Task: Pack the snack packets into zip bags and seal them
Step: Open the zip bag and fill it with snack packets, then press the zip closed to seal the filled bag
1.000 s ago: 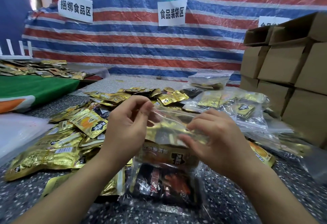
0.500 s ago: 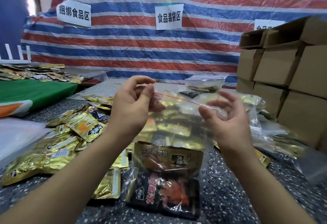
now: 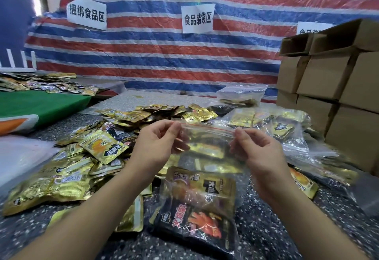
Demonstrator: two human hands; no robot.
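Beyond the hands hangs a tarpaulin (image 3: 160,54) striped in red, blue and white, filling the back of the view. Three white paper signs are fixed to it: a left sign (image 3: 86,13) up and to the left of the hands, a middle sign (image 3: 198,18) straight above them, and a right sign (image 3: 307,28) partly hidden behind cardboard. Stacked cardboard boxes (image 3: 336,87) stand to the right of the hands, the topmost with open flaps. Far to the left lies a green cloth (image 3: 41,106), with an orange patch at its near edge. Under everything is the dark speckled counter (image 3: 266,229).
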